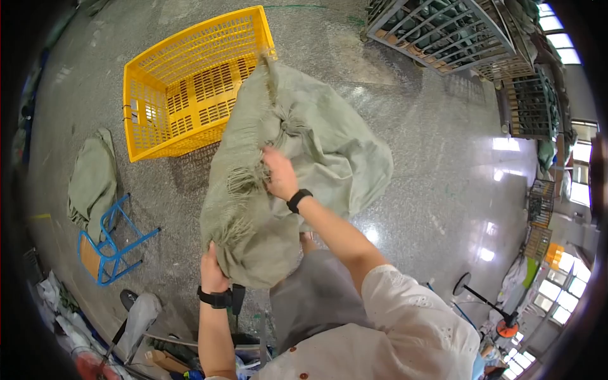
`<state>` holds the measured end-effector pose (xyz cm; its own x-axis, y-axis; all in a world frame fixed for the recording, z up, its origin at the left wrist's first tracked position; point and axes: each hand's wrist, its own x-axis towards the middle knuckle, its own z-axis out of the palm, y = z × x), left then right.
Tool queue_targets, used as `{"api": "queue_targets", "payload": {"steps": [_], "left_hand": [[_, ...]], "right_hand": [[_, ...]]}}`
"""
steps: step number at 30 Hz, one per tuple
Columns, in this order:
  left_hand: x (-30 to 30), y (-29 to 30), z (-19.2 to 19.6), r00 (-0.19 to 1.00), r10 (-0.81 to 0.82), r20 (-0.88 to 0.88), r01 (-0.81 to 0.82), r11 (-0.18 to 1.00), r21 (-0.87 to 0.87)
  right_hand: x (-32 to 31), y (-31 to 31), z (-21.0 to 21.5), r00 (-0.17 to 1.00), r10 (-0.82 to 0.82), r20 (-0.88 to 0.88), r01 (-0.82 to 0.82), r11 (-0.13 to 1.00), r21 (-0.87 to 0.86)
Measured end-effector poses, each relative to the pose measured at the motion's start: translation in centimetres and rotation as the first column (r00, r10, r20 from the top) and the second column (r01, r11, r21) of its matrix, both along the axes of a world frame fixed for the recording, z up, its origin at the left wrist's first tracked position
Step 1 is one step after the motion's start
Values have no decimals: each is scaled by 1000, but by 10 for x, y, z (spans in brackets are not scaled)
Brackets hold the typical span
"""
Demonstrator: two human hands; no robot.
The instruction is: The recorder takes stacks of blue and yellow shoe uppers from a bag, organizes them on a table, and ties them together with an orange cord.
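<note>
Sack [329,158] lay just beyond both hands, near-right of crate [142,142], frayed edge running near to far. Left hand [214,272] gripped its near-left corner; right hand [280,174], closer to the knot [292,125], pinched cloth midway.

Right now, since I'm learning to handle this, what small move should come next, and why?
Perhaps ease the left hand a little toward the right hand, gathering the frayed edge: the hands sit apart on the grey-green sack, and loose fringe lies bunched between them.
</note>
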<state>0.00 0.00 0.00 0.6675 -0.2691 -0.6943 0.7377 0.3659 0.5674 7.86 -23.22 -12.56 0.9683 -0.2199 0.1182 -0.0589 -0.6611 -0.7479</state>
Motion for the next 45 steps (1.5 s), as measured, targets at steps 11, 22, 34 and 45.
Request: {"api": "queue_targets", "payload": {"steps": [11, 22, 34, 45], "left_hand": [[48, 76, -26, 932, 229, 280, -322, 877, 356], [11, 29, 6, 950, 274, 150, -261, 960, -101], [-10, 25, 5, 973, 217, -79, -228, 956, -186], [40, 44, -19, 909, 346, 233, -326, 938, -120]], "right_hand": [[-204, -166, 19, 382, -9, -924, -570, 785, -243], [-226, -127, -40, 632, 155, -759, -443, 876, -190], [-63, -80, -81, 697, -669, -260, 717, 663, 216], [-220, -70, -77, 124, 615, -779, -756, 567, 327]]}}
